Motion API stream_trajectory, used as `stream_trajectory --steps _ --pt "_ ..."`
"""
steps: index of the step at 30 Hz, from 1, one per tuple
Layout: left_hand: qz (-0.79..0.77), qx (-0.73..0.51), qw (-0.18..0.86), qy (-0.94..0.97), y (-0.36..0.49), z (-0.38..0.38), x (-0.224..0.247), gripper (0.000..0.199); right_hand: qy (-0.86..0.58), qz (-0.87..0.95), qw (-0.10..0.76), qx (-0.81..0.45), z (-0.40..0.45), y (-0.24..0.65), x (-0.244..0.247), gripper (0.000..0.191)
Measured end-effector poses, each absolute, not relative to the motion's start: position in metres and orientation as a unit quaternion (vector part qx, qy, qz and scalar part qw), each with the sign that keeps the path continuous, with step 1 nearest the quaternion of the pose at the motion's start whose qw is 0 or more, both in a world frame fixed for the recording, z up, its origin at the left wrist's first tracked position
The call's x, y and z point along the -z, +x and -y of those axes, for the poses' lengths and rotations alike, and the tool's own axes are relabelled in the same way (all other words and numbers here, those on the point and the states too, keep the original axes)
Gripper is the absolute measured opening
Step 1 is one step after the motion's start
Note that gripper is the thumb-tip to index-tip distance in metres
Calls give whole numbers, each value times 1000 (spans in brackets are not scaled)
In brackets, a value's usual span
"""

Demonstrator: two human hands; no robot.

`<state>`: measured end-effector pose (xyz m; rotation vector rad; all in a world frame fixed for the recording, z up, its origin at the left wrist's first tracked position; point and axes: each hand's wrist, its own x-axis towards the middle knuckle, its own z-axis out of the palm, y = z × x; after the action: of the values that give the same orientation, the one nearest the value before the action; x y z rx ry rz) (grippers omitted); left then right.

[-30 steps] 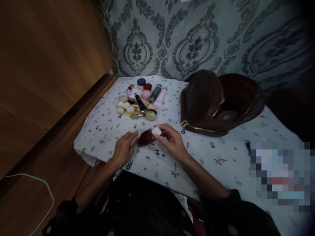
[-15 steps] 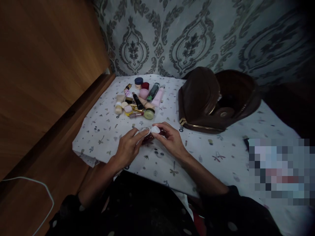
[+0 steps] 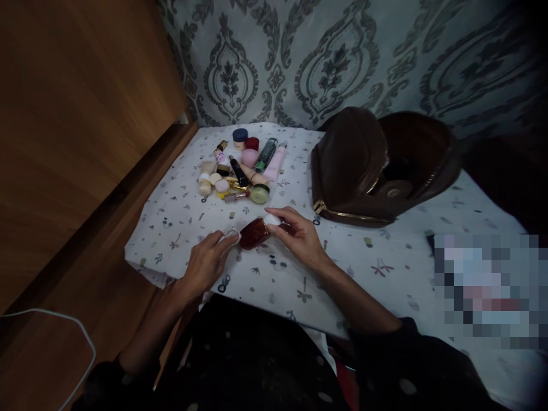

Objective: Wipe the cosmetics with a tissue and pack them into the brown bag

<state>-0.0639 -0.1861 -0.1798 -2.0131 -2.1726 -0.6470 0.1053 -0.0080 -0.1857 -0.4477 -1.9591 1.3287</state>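
Note:
My right hand (image 3: 299, 237) grips a dark red-brown bottle (image 3: 254, 234) by its white cap (image 3: 271, 220), between thumb and fingers. The bottle lies tilted, its base toward the left. My left hand (image 3: 208, 257) pinches a white wipe or cloth (image 3: 233, 233) close to the bottle's base. Behind both hands is a loose group of cosmetics, among them a green-lidded jar (image 3: 259, 193), a pink tube (image 3: 275, 162), a dark green tube (image 3: 266, 154) and a blue-lidded jar (image 3: 240, 138).
An open brown bag (image 3: 349, 165) stands on the patterned white cloth (image 3: 274, 285) at the right. Farther right is a blurred-out item (image 3: 488, 291). A wooden cabinet (image 3: 85, 85) borders the left, and a patterned wall (image 3: 278, 57) rises behind.
My left hand and the white wipe have moved left and down, from beside the cap to the bottle's base. More of the bottle now shows. My right hand keeps its hold.

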Motion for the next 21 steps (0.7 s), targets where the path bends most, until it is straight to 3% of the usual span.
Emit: stream_trajectory --steps 14,21 --pt "680 300 28 -668 -46 167 167 33 -153 774 361 -497 5 108 183 36" --pt "648 302 73 -696 -32 150 155 32 -146 775 368 -493 5 108 183 33"
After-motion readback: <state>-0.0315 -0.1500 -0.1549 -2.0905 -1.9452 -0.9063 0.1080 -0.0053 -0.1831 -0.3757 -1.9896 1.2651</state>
